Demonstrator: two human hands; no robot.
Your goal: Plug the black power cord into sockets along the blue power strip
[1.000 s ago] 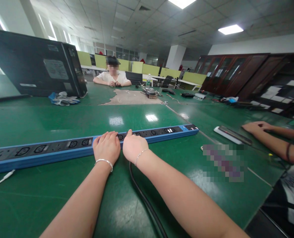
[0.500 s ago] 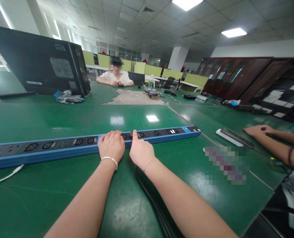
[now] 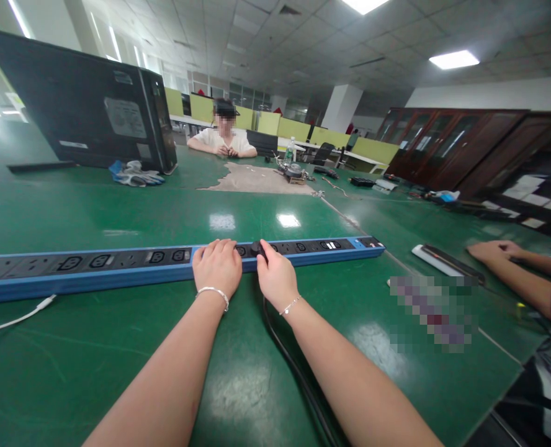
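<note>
A long blue power strip [image 3: 131, 284] with black sockets lies across the green table. My left hand [image 3: 218, 268] is wrapped over the strip near its middle, fingers together on the far side. Just to the right, my right hand [image 3: 276, 276] grips a black plug [image 3: 257, 248] between thumb and fingers at one of the sockets. The plug sits on the strip's top face; how deep it is seated cannot be made out. From under the right hand a black cable [image 3: 275, 332] runs down toward the front edge.
A black computer case [image 3: 84, 112] stands at the back left with work gloves [image 3: 136, 174] beside it. A white cable [image 3: 33, 310] lies front left. One person sits across the table; another person's forearms [image 3: 527, 261] rest at the right, near a white-edged device [image 3: 443, 264].
The camera view has shifted slightly, so the scene sits further right. My right index finger, earlier on top of the plug, now holds the plug's side with the thumb. My left hand stays on the strip.
</note>
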